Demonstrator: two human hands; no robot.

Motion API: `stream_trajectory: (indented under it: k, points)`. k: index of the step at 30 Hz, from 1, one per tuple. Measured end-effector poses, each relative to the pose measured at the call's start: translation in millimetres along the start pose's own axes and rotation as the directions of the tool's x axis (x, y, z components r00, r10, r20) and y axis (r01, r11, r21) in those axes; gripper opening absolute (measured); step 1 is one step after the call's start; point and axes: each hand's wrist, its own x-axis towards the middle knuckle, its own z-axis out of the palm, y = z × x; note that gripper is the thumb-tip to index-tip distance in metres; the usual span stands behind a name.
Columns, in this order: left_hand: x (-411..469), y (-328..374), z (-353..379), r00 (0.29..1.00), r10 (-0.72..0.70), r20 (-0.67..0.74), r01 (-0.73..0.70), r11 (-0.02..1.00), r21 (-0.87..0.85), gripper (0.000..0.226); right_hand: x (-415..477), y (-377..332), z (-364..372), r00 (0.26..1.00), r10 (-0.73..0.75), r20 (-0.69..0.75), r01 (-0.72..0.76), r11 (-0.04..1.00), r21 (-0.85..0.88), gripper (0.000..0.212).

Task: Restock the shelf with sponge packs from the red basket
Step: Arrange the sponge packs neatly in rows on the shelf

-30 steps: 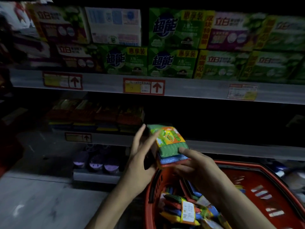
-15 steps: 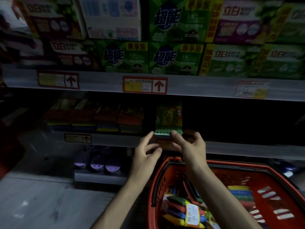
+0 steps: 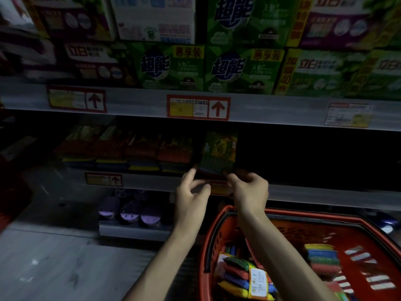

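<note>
Sponge pack (image 3: 219, 153): stands upright on the middle shelf (image 3: 152, 183), at the right end of the shelved row (image 3: 128, 153).
My right hand (image 3: 249, 192): curled fingers pinch its lower right corner.
My left hand (image 3: 191, 196): relaxed, forefinger touches its lower left corner.
Red basket (image 3: 217, 235): under my arms, holds spare packs (image 3: 238, 272).

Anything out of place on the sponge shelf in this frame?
Slightly. The sponge pack at the right end of the row stands upright, label facing out, taller than its neighbours, which lie lower showing sponge edges. The left hand and right hand are at its base, so it may not be settled.
</note>
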Motion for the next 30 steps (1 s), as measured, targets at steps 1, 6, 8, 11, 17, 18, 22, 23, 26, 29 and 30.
stream_trajectory:
  k: [1,6,8,11,17,18,22,23,26,29,30]
  points:
    - [0,0,0,1.000,-0.005,-0.010,0.005,1.000,-0.003,0.059,0,0,1,1.000,0.002,-0.002,-0.002,1.000,-0.008,0.021]
    - [-2,1,-3,0.999,-0.019,-0.037,0.020,1.000,0.011,0.059,1,-4,4,1.000,-0.007,-0.020,0.007,1.000,-0.017,0.016]
    - [-3,1,-4,0.999,-0.016,-0.037,0.017,1.000,0.018,0.059,2,-7,5,1.000,-0.020,-0.016,0.020,0.999,-0.030,0.014]
    - [-5,3,-6,0.999,0.005,-0.037,-0.004,1.000,0.019,0.057,5,-8,8,1.000,-0.008,0.001,0.008,0.999,-0.041,0.015]
    - [-3,6,-7,0.999,-0.005,-0.042,0.003,0.999,-0.042,0.057,10,-13,8,0.999,0.007,0.039,-0.006,0.999,-0.033,0.021]
    - [-3,6,-7,0.999,-0.004,-0.049,0.002,0.999,-0.043,0.056,11,-14,8,0.999,0.005,0.045,-0.003,1.000,-0.030,0.021]
    - [-3,9,-8,0.998,0.007,-0.056,-0.010,0.998,-0.064,0.054,12,-17,11,0.997,0.045,0.067,-0.046,0.999,0.002,0.021]
    - [-3,9,-8,0.998,0.011,-0.058,-0.015,0.998,-0.066,0.053,13,-17,12,0.996,0.054,0.072,-0.055,0.998,0.012,0.021]
    - [-3,10,-8,0.997,0.023,-0.069,-0.028,0.998,-0.065,0.050,16,-17,12,0.995,0.051,0.091,-0.055,0.998,0.043,0.016]
    - [-5,10,-8,0.997,0.028,-0.075,-0.033,0.997,-0.067,0.046,15,-17,11,0.993,0.040,0.107,-0.048,0.996,0.077,0.012]
    - [-5,10,-8,0.997,0.027,-0.079,-0.033,0.997,-0.067,0.045,15,-17,11,0.993,0.040,0.112,-0.049,0.996,0.078,0.013]
